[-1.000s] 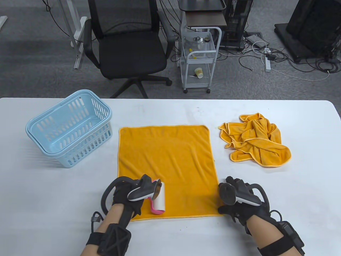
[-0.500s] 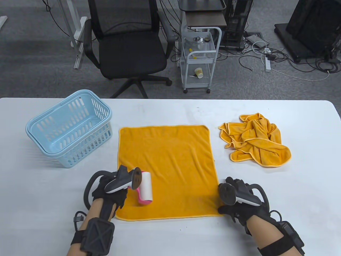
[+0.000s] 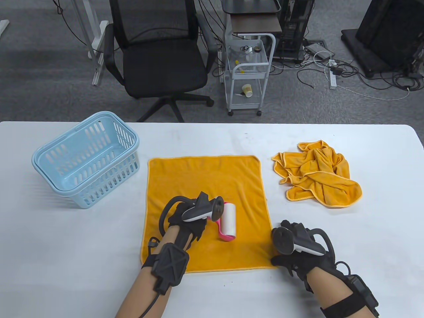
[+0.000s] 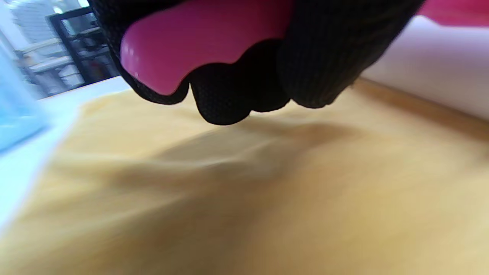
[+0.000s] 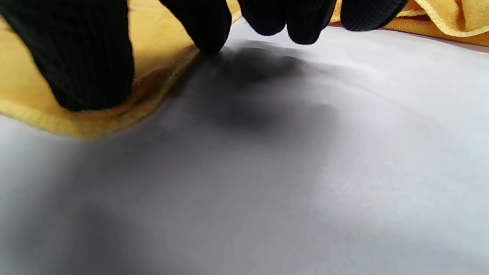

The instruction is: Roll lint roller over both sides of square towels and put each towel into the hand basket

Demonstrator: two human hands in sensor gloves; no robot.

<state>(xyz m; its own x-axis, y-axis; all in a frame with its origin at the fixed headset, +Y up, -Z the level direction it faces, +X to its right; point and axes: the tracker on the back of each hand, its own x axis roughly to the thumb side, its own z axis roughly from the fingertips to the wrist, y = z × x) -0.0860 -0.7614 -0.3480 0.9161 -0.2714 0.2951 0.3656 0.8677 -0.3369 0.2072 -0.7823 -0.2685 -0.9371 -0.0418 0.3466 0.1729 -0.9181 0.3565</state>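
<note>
An orange square towel (image 3: 205, 179) lies spread flat on the white table (image 3: 66, 251). My left hand (image 3: 188, 222) grips the pink handle (image 4: 198, 42) of a lint roller (image 3: 228, 222), whose white roll rests on the towel's middle. My right hand (image 3: 291, 255) presses the towel's near right corner (image 5: 126, 110) onto the table, thumb on the cloth and fingertips (image 5: 301, 23) at its edge. A crumpled heap of orange towels (image 3: 318, 174) lies at the right. The light blue hand basket (image 3: 87, 159) stands at the left with nothing in it.
Behind the table stand a black office chair (image 3: 159, 59) and a small white cart (image 3: 248, 73) on the carpet, with cables and dark equipment at the back right. The table's far edge runs just behind the basket.
My left hand has carried the roller from the towel's near left area rightward and away from me, to the towel's middle. The right hand has held still on the corner.
</note>
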